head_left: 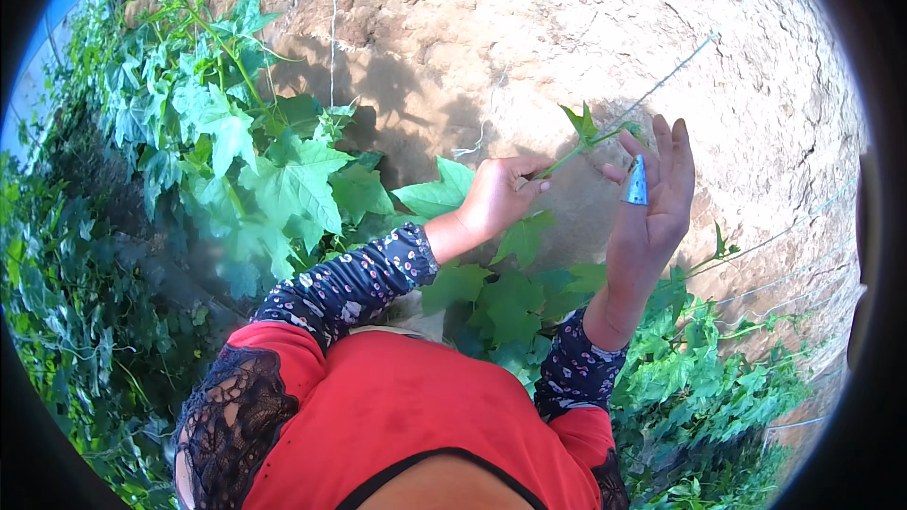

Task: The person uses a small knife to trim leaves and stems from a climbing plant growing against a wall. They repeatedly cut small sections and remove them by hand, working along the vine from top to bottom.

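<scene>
My left hand (496, 196) is closed in a pinch on a thin green vine stem (564, 161). The stem leans up and to the right and carries small young leaves (581, 123) near its tip. Beside that tip, my right hand (657, 184) is raised with its fingers apart. A blue, dark-spotted cone-shaped cover (638, 181) sits on one of its digits, seemingly the thumb. A light string (673, 74) runs from the vine tip toward the upper right. Whether the right fingertips touch the vine or string cannot be made out.
A rough tan earthen wall (435, 28) rises ahead. Broad-leaved vines (293, 175) climb at the left, with more foliage (727, 387) at the lower right. Another string (334, 28) hangs down the wall, and several strings cross its right side.
</scene>
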`<state>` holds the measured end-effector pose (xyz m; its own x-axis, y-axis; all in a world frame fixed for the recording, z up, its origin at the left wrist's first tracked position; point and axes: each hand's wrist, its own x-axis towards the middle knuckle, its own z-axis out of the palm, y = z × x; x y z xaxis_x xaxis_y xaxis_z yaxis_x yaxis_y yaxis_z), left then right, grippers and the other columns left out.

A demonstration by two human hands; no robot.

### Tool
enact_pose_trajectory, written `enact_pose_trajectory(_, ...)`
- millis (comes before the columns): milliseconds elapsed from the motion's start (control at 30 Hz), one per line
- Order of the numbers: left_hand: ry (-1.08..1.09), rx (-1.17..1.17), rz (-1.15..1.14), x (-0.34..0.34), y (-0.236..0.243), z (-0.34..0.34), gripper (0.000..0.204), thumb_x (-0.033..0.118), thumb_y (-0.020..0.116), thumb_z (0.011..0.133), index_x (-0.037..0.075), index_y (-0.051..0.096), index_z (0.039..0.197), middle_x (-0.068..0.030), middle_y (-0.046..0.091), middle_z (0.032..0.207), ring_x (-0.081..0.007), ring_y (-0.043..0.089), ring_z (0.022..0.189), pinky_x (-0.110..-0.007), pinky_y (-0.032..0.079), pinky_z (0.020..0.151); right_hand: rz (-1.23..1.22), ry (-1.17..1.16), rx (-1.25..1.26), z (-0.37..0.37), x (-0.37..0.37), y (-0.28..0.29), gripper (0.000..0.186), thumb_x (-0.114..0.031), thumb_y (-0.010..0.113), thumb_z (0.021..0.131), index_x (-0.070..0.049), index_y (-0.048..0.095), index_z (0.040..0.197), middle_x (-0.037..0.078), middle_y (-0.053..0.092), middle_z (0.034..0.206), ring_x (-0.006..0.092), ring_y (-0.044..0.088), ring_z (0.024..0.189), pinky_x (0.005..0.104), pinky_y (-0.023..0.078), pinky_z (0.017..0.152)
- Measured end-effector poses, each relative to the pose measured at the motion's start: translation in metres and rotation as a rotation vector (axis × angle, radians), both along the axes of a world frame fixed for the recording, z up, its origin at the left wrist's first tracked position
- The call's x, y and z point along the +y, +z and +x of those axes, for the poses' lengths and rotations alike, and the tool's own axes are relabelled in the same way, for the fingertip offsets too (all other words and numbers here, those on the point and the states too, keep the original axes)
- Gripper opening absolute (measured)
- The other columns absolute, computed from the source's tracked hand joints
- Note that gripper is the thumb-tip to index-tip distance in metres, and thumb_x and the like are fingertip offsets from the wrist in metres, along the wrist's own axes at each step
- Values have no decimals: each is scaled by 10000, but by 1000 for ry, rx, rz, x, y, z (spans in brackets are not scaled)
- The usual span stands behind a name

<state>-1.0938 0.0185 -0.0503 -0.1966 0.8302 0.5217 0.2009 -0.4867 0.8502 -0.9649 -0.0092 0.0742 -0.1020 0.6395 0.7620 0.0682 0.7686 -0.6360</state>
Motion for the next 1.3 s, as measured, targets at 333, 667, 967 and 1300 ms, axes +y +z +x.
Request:
enact_pose_trajectory(333,585,-1,-34,-90,-73,-108,168,-48,607,840,13,611,997,-88,663,910,-177,636,770,-288,517,715,-151,496,-308,-91,3,-102,364,83,510,885,30,524,1245,151,607,1181,188,627,1036,289,510,874)
enact_pose_trajectory(667,939,42,-285,-141,-117,-177,412,-38,570,860,7,524,1267,-157,652,1144,-253,643,1030,-338,509,862,189,447,-927,-185,-4,-230,437,13,607,691,-57,627,1122,217,512,1250,383,461,1209,550,293,1070)
enact_pose_trajectory(967,654,-23,-490,-135,-143,-174,416,161,780,772,-5,604,1110,-131,683,978,-196,650,860,-326,525,772,236,564,-808,-161,-16,-251,371,44,612,662,-16,613,1028,204,536,1163,380,497,1101,508,355,1018)
enact_pose_trajectory(1300,447,1,-476,-137,-137,-179,155,136,649,884,0,639,958,-58,652,858,-123,563,821,-290,458,759,54,635,-590,-157,-15,-233,312,58,588,675,-34,612,973,186,582,1108,379,524,1063,455,406,951)
